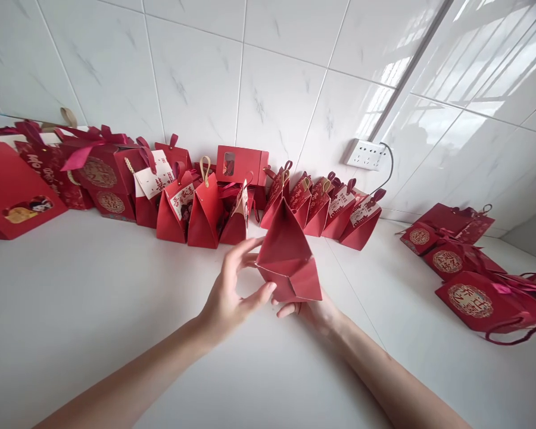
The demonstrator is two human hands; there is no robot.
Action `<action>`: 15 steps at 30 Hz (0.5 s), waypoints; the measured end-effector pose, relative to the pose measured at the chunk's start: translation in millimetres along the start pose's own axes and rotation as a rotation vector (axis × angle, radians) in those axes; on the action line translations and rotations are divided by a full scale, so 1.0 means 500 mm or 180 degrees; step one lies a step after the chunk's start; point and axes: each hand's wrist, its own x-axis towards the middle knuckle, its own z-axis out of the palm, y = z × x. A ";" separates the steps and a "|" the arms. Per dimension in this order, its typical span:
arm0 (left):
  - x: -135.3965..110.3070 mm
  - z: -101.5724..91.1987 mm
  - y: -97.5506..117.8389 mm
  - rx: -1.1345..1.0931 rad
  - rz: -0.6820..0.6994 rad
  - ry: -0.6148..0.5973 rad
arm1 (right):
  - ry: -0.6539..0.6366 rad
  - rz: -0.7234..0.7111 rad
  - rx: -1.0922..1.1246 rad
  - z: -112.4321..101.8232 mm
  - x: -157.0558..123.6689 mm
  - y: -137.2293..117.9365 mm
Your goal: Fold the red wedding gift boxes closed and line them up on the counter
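A red paper gift box (290, 268), pointed at the top, is held up over the white tabletop in the middle of the view. Its creased triangular side and its lower panel face me. My left hand (226, 298) grips it from the left, with the thumb at the lower front edge and the fingers at the left edge. From below and the right, my right hand (319, 313) supports the same box; most of its fingers are hidden behind the card, and a few curled fingertips show underneath.
Behind the hands stand several red peaked boxes (203, 214) with loops, and more (361, 220) to their right. Larger ribboned boxes (100, 173) fill the left. Boxes with gold emblems (473, 304) sit at right. A power strip (366, 155) with a cable is on the tiled wall (196, 77).
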 end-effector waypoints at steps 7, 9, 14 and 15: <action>0.003 -0.003 0.008 0.0107 0.0751 -0.0316 | -0.0088 -0.0196 -0.0121 0.002 -0.003 0.006; 0.004 -0.003 0.009 0.0126 0.0909 -0.0352 | -0.0048 -0.0271 -0.0211 0.005 -0.005 0.002; 0.000 -0.004 0.013 -0.0140 0.0741 -0.0507 | 0.0237 -0.0780 -0.0545 0.009 -0.006 -0.007; -0.001 -0.005 0.012 -0.0218 0.0573 -0.0531 | 0.0432 -0.0943 -0.0630 0.007 -0.005 -0.008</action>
